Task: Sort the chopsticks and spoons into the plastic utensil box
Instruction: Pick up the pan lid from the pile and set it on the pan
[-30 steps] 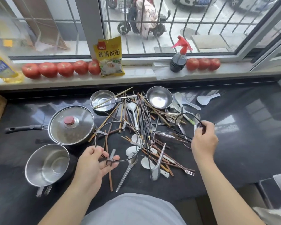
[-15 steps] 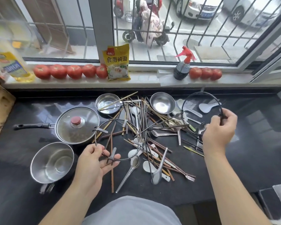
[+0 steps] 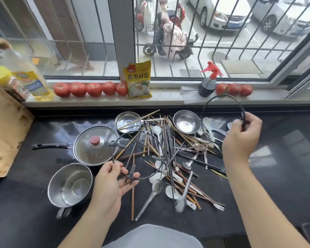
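- Right hand (image 3: 242, 138) is up over the bench's (image 3: 284, 167) right side, fingers pinched on a black wire ring (image 3: 222, 97) held clear of the pile.
- Left hand (image 3: 111, 178), fingers curled round a second wire ring (image 3: 138, 136), low over the heap.
- Chopsticks (image 3: 170, 149) and spoons (image 3: 151, 194) lie tangled mid-bench, between the lidded pan (image 3: 95, 145) and right hand.
- The utensil box? Can't see it.
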A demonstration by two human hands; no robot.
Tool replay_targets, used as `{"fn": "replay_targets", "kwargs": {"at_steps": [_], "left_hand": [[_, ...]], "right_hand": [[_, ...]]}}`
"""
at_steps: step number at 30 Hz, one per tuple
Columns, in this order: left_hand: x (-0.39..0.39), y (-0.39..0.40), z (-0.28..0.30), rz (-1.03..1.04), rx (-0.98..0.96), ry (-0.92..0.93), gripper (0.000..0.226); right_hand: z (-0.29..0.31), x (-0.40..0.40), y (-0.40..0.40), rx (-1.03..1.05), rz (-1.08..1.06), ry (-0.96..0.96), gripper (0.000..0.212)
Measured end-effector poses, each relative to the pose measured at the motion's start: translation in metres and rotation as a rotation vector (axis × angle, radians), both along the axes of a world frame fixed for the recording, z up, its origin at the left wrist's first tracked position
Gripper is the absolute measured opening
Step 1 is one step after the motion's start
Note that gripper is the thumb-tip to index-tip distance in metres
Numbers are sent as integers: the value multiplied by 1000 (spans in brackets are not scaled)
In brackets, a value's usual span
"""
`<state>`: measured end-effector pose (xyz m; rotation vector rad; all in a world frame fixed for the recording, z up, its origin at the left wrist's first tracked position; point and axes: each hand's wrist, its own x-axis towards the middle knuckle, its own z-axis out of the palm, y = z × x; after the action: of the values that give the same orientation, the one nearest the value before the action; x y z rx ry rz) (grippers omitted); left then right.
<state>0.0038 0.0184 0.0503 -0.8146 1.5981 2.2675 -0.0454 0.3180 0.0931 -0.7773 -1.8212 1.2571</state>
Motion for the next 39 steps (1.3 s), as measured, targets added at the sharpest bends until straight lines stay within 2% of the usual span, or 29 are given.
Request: {"fn": "replay_targets", "kwargs": {"at_steps": [5, 9, 11, 13, 19, 30, 34, 37, 39], "left_hand": [[4, -10, 5, -11, 3, 24, 19], [15, -26, 4, -16, -6, 22, 21], [21, -35, 4, -47, -20, 15, 21], [26, -43, 1, -98, -66, 0, 20], [38, -50, -2, -125, -184, -44, 23], [40, -45, -8, -24, -338, -103, 25], [36, -40, -11, -29, -396, -63, 23], [30, -40, -9, 51, -326, -22, 28], [24, -43, -3, 139, -60, -55, 36]], "right_hand": [[-36, 17, -62, -539, 222, -205, 21], [-54, 36, -94, -930, 305, -209, 4], [-57, 41, -105, -1134, 322, -207, 11], [-58, 46, -119, -1235, 359, -213, 17], [-70, 60, -156, -1252, 508, -228, 26], [-70, 68, -171, -1075, 659, -263, 17], [-75, 67, -170, -969, 639, -392, 33], [-76, 66, -169, -924, 633, -418, 18], [-74, 65, -171, -840, 677, -420, 12]]}}
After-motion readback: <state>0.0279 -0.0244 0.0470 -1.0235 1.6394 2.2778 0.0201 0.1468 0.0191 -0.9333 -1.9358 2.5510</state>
